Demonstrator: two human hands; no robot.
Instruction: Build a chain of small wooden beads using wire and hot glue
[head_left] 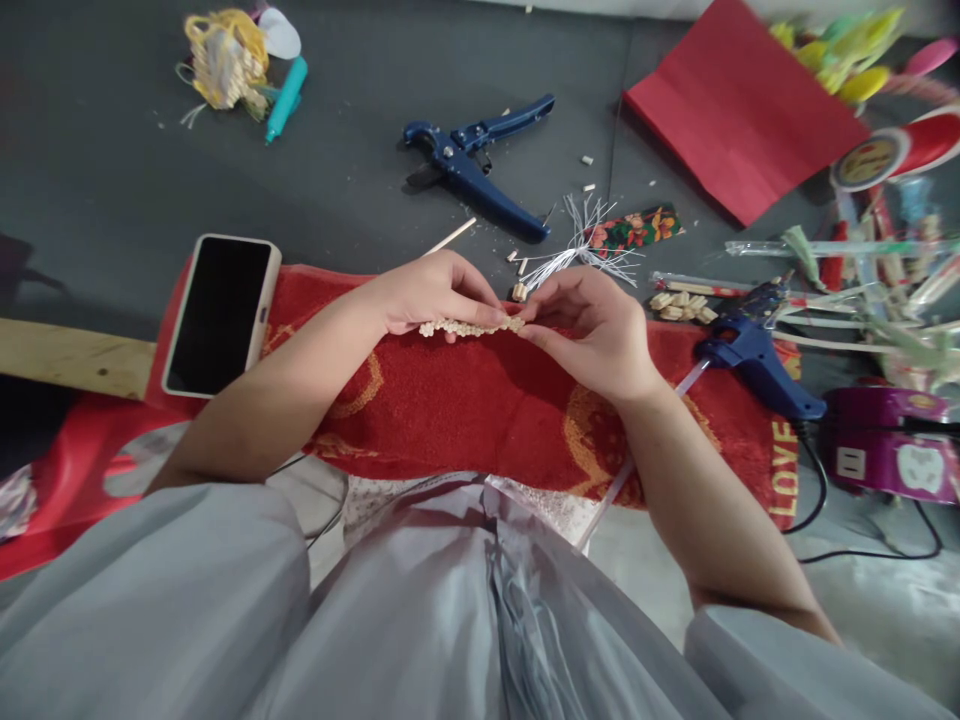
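Observation:
My left hand (450,293) pinches a narrow strip of small pale beads (465,328) between thumb and fingers. At the right end of that strip, my right hand (589,325) holds it with thumb and forefinger. The strip is above the far edge of a red towel (465,400) with yellow patterns. Just beyond my fingers lies a bundle of thin white strands (581,245), beside a floral strip (637,228) and a few short pale pieces. Part of the bead strip is hidden by my fingers.
A blue cutter (480,180) lies beyond my hands. On the left is a phone (219,315). To the right are a blue glue gun (757,360) with its cable, a purple box (889,440), red paper (742,110), a red spool (926,140) and several straws.

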